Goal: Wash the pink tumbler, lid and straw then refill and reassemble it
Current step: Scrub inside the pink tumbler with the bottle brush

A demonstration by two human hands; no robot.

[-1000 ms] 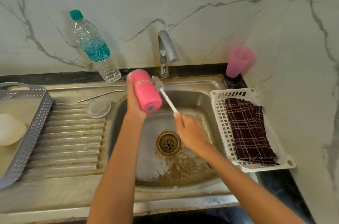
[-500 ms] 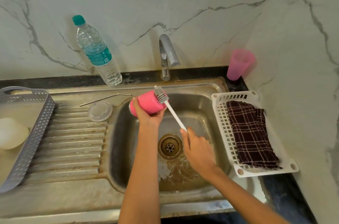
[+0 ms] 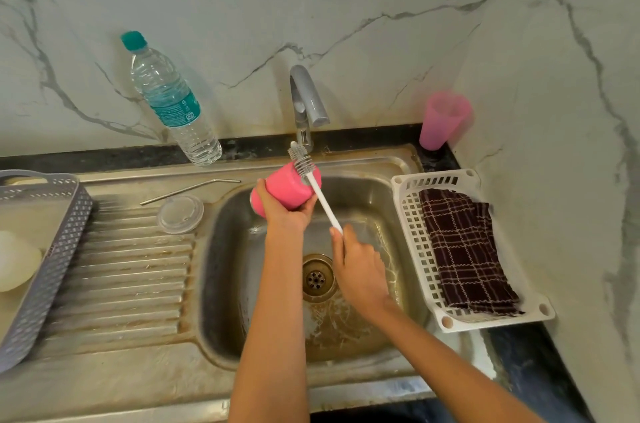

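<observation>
My left hand (image 3: 285,211) grips the pink tumbler (image 3: 289,188), held on its side over the sink basin (image 3: 239,267). My right hand (image 3: 358,268) holds the white handle of a bottle brush (image 3: 317,190); its bristle head lies across the tumbler's right end, just below the tap (image 3: 306,107). The clear lid (image 3: 180,214) lies flat on the ribbed drainboard (image 3: 121,270). Just behind the lid lies the metal straw (image 3: 188,188).
A water bottle (image 3: 169,100) with a teal cap stands at the back left. A pink cup (image 3: 443,119) stands in the back right corner. A white basket (image 3: 408,225) holds a dark checked cloth (image 3: 467,249). A grey basket (image 3: 45,260) sits at far left.
The tumbler was tipped from near upright onto its side. The brush head moved from beside the tumbler to across its right end.
</observation>
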